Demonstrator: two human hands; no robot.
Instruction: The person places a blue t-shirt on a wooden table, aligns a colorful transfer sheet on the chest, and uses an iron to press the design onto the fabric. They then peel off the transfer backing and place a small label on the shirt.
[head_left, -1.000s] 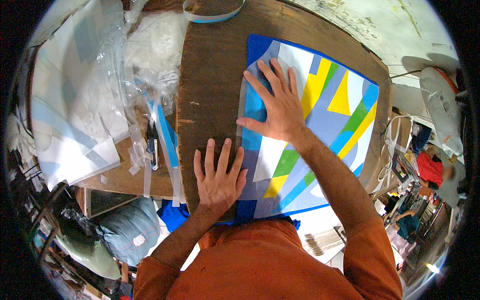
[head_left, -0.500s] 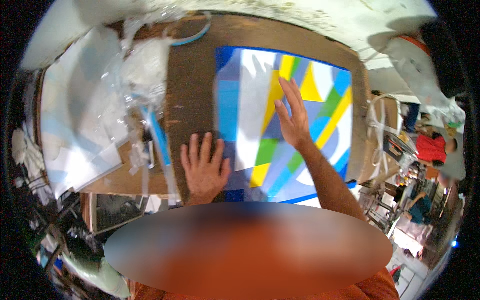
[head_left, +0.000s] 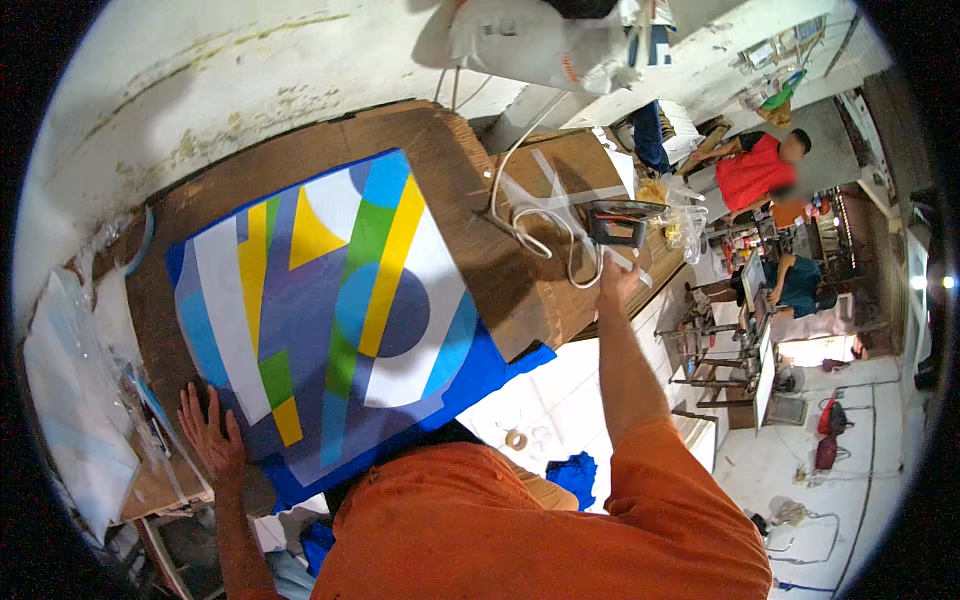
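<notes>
The left hand (head_left: pixel 212 440), fingers spread and released, lies at the left edge of the patterned sheet (head_left: pixel 305 360). The right hand (head_left: pixel 618 285) is just beside the iron (head_left: pixel 620 230); its grasp I cannot tell.

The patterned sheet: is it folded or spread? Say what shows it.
Spread. The patterned sheet lies flat across the brown table, its coloured stripes and curves exposed, with blue fabric showing along its edges.
</notes>
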